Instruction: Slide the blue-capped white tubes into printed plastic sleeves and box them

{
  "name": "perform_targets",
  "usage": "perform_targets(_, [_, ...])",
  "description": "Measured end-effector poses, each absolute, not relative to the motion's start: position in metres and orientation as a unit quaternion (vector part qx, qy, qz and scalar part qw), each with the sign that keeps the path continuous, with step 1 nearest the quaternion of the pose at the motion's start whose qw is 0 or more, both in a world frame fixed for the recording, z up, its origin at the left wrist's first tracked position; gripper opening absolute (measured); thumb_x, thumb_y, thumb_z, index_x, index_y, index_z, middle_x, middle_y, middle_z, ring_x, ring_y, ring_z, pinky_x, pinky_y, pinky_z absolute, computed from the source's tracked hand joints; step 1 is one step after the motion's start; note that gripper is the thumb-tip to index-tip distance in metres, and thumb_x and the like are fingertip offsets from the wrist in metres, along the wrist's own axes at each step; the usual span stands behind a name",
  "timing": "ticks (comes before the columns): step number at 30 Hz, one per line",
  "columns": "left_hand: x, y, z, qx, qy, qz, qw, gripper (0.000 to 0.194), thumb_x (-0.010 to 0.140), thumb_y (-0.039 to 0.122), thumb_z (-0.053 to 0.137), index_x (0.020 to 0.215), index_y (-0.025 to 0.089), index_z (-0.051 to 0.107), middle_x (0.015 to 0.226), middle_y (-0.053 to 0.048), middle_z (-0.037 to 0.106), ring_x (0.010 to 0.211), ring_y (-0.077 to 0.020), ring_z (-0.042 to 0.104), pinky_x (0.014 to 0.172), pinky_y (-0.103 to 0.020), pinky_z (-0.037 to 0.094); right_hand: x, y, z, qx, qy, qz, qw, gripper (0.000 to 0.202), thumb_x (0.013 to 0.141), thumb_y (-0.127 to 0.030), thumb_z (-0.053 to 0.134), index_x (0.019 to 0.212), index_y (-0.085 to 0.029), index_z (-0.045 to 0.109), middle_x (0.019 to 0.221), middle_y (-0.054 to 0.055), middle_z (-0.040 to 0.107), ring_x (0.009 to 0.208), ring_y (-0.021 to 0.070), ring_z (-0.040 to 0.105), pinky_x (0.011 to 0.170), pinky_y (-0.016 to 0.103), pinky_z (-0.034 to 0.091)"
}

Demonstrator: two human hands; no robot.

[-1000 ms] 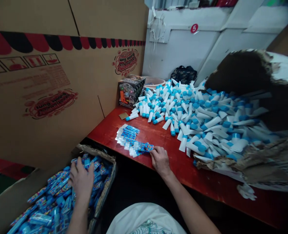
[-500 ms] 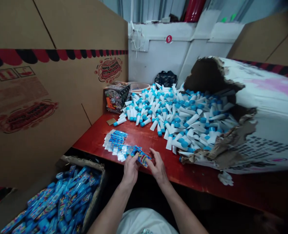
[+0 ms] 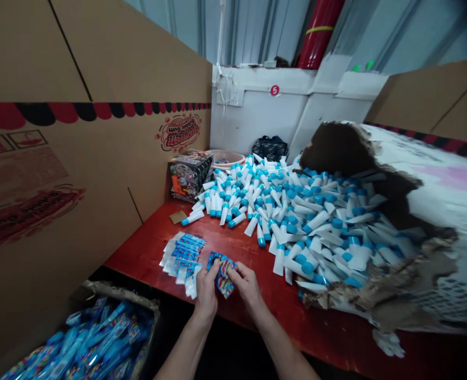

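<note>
A colourful blue printed packet (image 3: 226, 277) is held between both hands above the red table's front edge. My left hand (image 3: 207, 290) grips its left side, thumb on top. At its right side, my right hand (image 3: 247, 285) pinches the edge. Just left of my hands, clear-ended blue sleeves (image 3: 186, 256) lie fanned in overlapping rows on the table (image 3: 146, 245). Beyond them spreads a large heap of white tubes with blue caps (image 3: 288, 200), some spilling from a torn white carton (image 3: 458, 174).
At lower left, an open carton (image 3: 154, 316) holds many filled blue packets (image 3: 98, 338). Large cardboard boxes (image 3: 98, 179) wall the left side. A printed box (image 3: 189, 177), a pink basin (image 3: 227, 158) and a dark bag (image 3: 270, 148) stand at the back.
The view has tilted upward. The packet has come away from the fanned sleeves and now sits more upright, and my right hand's fingers have closed on its right edge.
</note>
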State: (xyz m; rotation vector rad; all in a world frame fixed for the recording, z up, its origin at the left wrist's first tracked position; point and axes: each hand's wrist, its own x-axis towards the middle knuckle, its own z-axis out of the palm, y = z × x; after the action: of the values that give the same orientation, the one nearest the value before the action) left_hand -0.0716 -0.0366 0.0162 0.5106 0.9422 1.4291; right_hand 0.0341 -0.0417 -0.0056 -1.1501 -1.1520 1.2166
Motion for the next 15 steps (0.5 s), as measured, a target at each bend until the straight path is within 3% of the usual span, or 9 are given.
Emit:
perform_targets(5, [-0.08,-0.016,0.014,0.25,0.442,0.597,0.621,0.034,0.067,0.04,0.073,0.09,0.015,0.069,0.077,-0.003,0.07,0.071,-0.0191,0.064,0.068,-0.029,0.05,0.033,-0.018,-0.007,-0.462,-0.44,0.561,0.528,0.034,0.072,-0.049,0.067,0.081,-0.017,0.061,0.068,-0.001,0.06,0.061,0.0138,0.053,0.059,0.024,0.043])
perform_targets(8, [-0.089,-0.005,0.008,0.327,0.479,0.565,0.586,0.037,0.072,0.042,0.067,0.099,0.016,0.069,0.086,-0.005,0.071,0.082,-0.0235,0.065,0.075,-0.034,0.05,0.033,-0.003,-0.008,-0.478,-0.453,0.555,0.508,0.031,0.074,-0.048,0.065,0.076,-0.018,0.058,0.062,-0.003,0.056,0.055,0.0125,0.05,0.055,0.023,0.04])
perform_targets(12, [-0.103,0.011,0.004,0.438,0.54,0.536,0.478,0.037,0.079,0.039,0.06,0.108,0.018,0.067,0.107,-0.01,0.069,0.108,-0.0293,0.058,0.093,-0.04,0.043,0.043,0.019,-0.008,-0.569,-0.531,0.377,0.501,0.027,0.078,-0.042,0.06,0.067,-0.018,0.056,0.061,-0.003,0.051,0.059,0.0135,0.047,0.057,0.024,0.036])
perform_targets(15, [-0.112,0.021,0.007,0.49,0.573,0.511,0.412,0.048,0.08,0.037,0.057,0.124,0.017,0.057,0.118,-0.014,0.063,0.116,-0.0307,0.053,0.098,-0.044,0.039,0.052,0.034,-0.007,-0.603,-0.562,0.275,0.495,0.025,0.08,-0.04,0.057,0.069,-0.018,0.058,0.066,-0.002,0.053,0.064,0.015,0.048,0.062,0.025,0.037])
